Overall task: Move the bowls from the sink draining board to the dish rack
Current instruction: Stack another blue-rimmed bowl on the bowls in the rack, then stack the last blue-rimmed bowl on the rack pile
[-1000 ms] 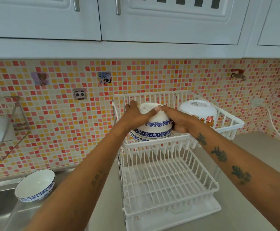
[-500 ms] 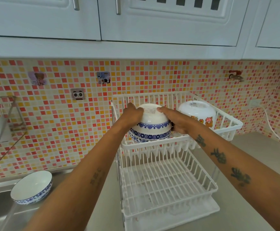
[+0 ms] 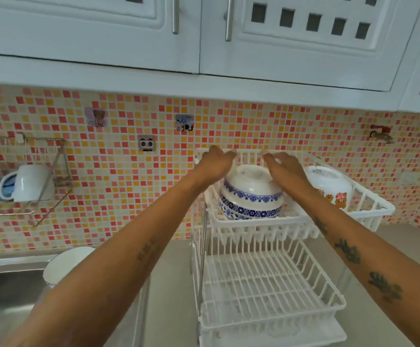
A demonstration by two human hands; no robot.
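Observation:
Two blue-patterned white bowls (image 3: 250, 196) sit stacked upside down in the top tier of the white two-tier dish rack (image 3: 369, 212). My left hand (image 3: 215, 165) hovers above their left side and my right hand (image 3: 282, 166) above their right side, fingers spread, both clear of the bowls. A white bowl with cartoon bears (image 3: 329, 185) lies upside down to the right in the same tier. Another white bowl (image 3: 65, 262) stands on the draining board at lower left, partly hidden by my left forearm.
The rack's lower tier (image 3: 266, 284) holds nothing. A steel sink (image 3: 6, 291) lies at lower left. A wire wall shelf (image 3: 41, 196) with a white mug (image 3: 28, 182) hangs at left. White cabinets (image 3: 204, 33) overhang the mosaic tiles. A tap (image 3: 381, 135) sticks out at right.
Both hands let go of the blue-patterned bowl and lifted off it with fingers spread. The bowl now rests in the top tier. The camera moved closer and turned left.

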